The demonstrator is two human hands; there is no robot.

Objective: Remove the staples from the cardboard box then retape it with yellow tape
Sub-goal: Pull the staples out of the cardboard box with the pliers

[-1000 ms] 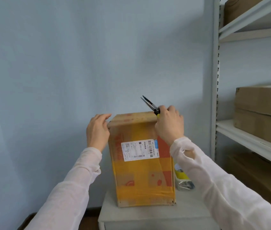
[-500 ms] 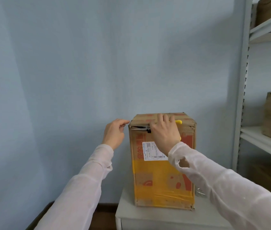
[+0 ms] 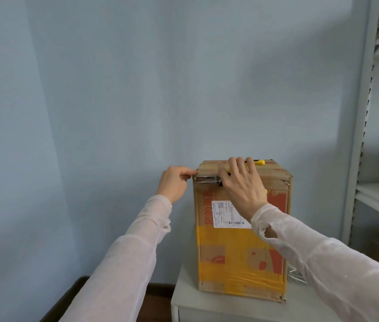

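The cardboard box (image 3: pixel 242 256) is stood upright on a pale cabinet top (image 3: pixel 184 296), set against a light blue wall (image 3: pixel 137 89). Its front face is crossed by two bands of yellow tape (image 3: pixel 230 237), and a white shipping label (image 3: pixel 228 213) is fixed above the upper band. A narrow gap is seen under the top flap at the front left corner.

A pair of pliers (image 3: pixel 208 180) is laid along the top front edge of the box, with the dark tips directed left into that gap and a yellow handle (image 3: pixel 259 162) projecting beyond the fingers. The pliers are gripped by the right hand (image 3: pixel 242 187), whose fingers are wrapped over the handles and rest across the box top.

The left hand (image 3: pixel 174 182) is held at the top left corner with its fingers curled and thumb and forefinger brought against the flap edge. Whether the flap is actually pinched cannot be determined.

A grey metal shelving rack (image 3: pixel 365 135) is placed to the right, close to the cabinet.
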